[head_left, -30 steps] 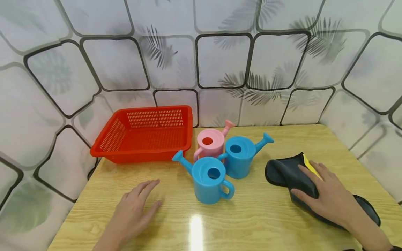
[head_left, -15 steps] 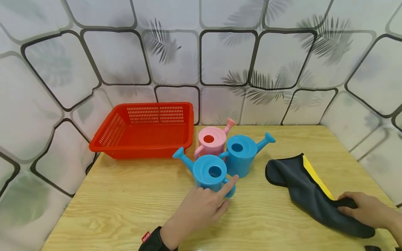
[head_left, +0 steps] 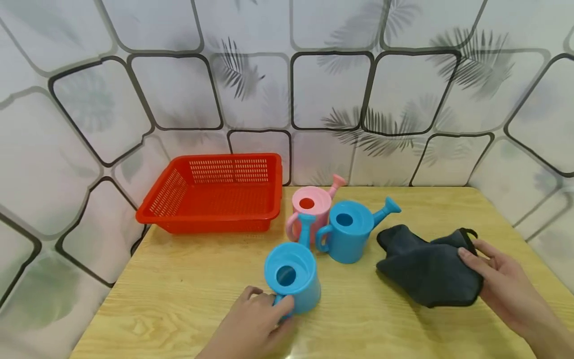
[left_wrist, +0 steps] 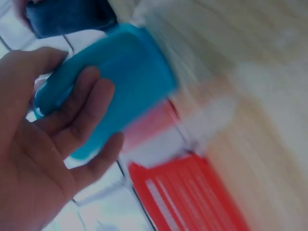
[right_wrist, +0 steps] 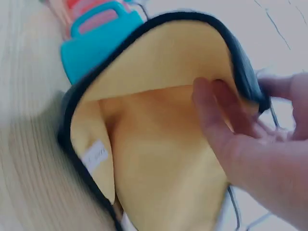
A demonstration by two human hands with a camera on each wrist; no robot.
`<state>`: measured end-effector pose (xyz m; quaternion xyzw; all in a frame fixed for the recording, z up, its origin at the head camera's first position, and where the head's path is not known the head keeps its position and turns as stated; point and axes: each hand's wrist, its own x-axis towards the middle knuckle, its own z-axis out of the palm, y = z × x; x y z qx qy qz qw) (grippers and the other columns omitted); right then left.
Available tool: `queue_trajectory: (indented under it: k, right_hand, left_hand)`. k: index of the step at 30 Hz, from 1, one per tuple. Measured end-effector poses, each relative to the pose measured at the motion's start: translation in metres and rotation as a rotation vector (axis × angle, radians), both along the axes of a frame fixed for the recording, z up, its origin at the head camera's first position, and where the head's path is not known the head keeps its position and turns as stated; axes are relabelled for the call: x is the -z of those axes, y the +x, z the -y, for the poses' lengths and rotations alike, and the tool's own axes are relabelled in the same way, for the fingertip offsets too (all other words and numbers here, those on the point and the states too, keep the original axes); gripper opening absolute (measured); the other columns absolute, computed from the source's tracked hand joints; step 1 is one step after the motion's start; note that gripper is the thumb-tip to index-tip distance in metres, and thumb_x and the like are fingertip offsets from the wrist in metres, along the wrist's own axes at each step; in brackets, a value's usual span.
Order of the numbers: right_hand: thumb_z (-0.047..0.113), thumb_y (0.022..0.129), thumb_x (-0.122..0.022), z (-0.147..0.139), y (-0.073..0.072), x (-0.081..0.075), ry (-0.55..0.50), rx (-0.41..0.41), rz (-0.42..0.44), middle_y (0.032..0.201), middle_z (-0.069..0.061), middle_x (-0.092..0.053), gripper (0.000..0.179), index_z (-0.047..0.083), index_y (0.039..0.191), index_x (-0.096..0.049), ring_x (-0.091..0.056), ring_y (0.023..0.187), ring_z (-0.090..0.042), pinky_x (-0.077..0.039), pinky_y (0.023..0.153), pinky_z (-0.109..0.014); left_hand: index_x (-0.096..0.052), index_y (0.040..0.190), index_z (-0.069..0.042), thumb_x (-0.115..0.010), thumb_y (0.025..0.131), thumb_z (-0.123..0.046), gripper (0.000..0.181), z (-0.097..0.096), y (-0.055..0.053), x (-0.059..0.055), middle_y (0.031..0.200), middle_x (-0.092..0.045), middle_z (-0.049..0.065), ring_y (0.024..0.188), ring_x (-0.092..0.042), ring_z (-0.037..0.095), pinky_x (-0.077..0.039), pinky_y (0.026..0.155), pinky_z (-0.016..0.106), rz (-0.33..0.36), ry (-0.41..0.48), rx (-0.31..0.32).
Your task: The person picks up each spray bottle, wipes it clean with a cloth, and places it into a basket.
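My left hand grips the handle of the nearest blue watering can, whose spout points away from me. In the left wrist view, curled fingers and thumb go round that handle, though the picture is blurred. My right hand pinches the rim of a soft black fabric pouch. The right wrist view looks into its wide mouth, where a yellow lining and a small white label show. A second blue watering can and a pink watering can stand just behind the gripped one.
At the back left of the wooden table sits a red plastic basket with slotted sides. Patterned cloth walls close off the back and both sides.
The left hand has reached the front blue can, taken its handle and turned the can so its spout points away. The right hand has lifted the pouch's near end and folded it leftward.
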<state>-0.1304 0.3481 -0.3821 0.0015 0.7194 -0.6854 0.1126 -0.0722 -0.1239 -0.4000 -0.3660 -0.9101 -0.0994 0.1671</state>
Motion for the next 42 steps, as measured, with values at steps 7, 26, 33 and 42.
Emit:
queue_trajectory:
  k: [7,26,33,42]
  right_hand:
    - [0.003,0.093,-0.071,0.082,0.003,0.008,0.548,-0.026,-0.829,0.129,0.004,-0.057,0.049,0.006,0.14,-0.059,-0.048,0.117,0.001,-0.039,0.09,-0.014]
    - [0.009,0.084,-0.074,0.153,-0.073,0.011,1.211,0.032,-1.139,0.127,-0.021,-0.061,0.043,0.016,0.126,-0.068,-0.055,0.123,-0.048,-0.046,0.079,-0.073]
    - [0.001,0.082,-0.068,0.12,-0.078,-0.006,0.737,0.416,-1.219,0.1,-0.028,-0.065,0.02,-0.008,0.1,-0.067,-0.057,0.095,-0.045,-0.048,0.086,-0.039]
    - [-0.02,0.092,-0.049,0.139,-0.041,-0.027,0.138,0.221,-0.861,0.111,0.003,-0.054,0.03,0.002,0.111,-0.057,-0.041,0.049,0.001,-0.029,0.041,-0.021]
  left_hand:
    - [-0.045,0.108,-0.017,-0.067,0.097,-0.008,0.026,0.052,-0.006,0.01,0.089,-0.055,-0.012,0.077,-0.051,-0.003,-0.048,0.067,0.018,0.394,0.337,-0.105]
    - [-0.053,0.107,-0.007,-0.043,0.109,-0.031,0.026,0.071,-0.032,0.012,0.086,-0.051,0.009,0.082,-0.056,0.016,-0.05,0.072,0.027,0.791,0.916,-0.344]
    - [-0.04,0.091,-0.004,-0.04,0.109,-0.038,0.039,0.051,-0.038,0.004,0.074,-0.04,0.004,0.067,-0.043,0.013,-0.04,0.065,0.028,0.865,1.181,-0.264]
    - [-0.044,0.092,-0.008,-0.039,0.109,-0.043,0.039,0.027,-0.051,0.0,0.068,-0.031,-0.003,0.063,-0.037,0.009,-0.034,0.068,0.023,1.036,1.34,-0.111]
